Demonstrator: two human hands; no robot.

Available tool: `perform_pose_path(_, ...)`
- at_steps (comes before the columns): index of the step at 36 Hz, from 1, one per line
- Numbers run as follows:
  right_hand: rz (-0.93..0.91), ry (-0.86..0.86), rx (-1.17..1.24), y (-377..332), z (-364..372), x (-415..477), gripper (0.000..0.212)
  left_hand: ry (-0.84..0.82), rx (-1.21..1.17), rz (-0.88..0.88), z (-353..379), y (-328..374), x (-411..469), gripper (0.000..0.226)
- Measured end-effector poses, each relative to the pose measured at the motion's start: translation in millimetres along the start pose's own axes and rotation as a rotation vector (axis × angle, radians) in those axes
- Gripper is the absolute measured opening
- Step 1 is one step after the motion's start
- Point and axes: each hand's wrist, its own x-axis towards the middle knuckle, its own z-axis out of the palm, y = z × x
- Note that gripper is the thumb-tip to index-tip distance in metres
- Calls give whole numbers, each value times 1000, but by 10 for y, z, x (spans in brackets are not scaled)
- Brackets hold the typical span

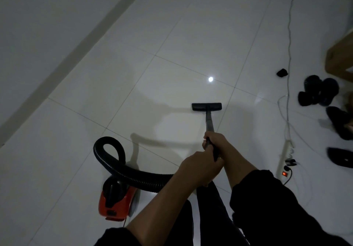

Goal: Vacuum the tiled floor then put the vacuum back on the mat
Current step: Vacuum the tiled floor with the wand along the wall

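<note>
Both hands wrap around the vacuum wand [209, 123], the right hand [215, 140] above the left hand [200, 166]. Its black brush head [206, 106] sits flat on the white tiled floor [133, 77]. The red vacuum [114, 200] sits to the left.

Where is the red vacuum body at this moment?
In the head view, the red vacuum body stands on the tiled floor at lower left, under the looping black hose.

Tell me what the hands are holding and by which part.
The vacuum wand, at its upper end: right hand farther down the tube, left hand behind it near the hose.
</note>
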Motion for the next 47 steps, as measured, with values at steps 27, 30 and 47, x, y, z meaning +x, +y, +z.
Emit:
perform_pose_path(27, 45, -26, 104, 347, -293, -259, 7, -39, 122, 5, 282, 177, -229, 54)
perform_pose_path(30, 59, -28, 84, 404, -278, -289, 8, -24, 127, -8, 335, 171, -295, 52)
perform_pose_path(47, 2, -119, 39, 504, -5, -145, 6, 107, 100, -75, 459, -67, -339, 51)
